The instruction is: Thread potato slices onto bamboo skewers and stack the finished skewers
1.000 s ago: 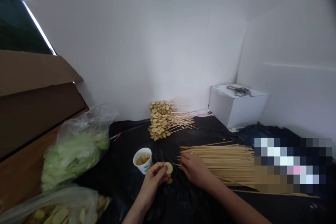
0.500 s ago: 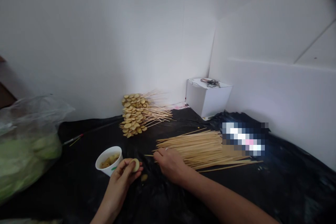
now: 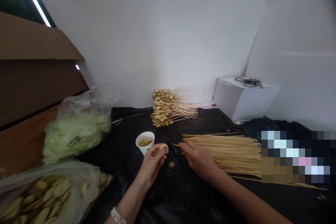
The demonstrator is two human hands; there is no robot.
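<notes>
Between the thumb and fingers of my left hand (image 3: 152, 162) is a pale round potato slice (image 3: 164, 147), tilted partly on its edge. My right hand (image 3: 201, 159) is closed on a thin wooden skewer (image 3: 175, 144), whose tip points left toward the slice but stays apart from it. Under and beside that hand lies a wide spread of bare skewers (image 3: 231, 150). A white paper cup (image 3: 141, 137) holding small yellowish pieces stands just behind my left hand. One small slice (image 3: 171, 164) lies loose on the black plastic sheet (image 3: 183, 196).
Threaded potato skewers (image 3: 164, 108) are stacked by the wall. At the left are a clear bag of pale green vegetable (image 3: 78, 136), an open bag of potato slices (image 3: 49, 199) and a cardboard box (image 3: 34, 45). A white box (image 3: 244, 101) stands back right. A blurred patch (image 3: 294, 157) covers the right side.
The view has swung left, bringing the bag of potato slices and cardboard box into sight. The slice in my left hand has tilted. My right hand still grips the skewer.
</notes>
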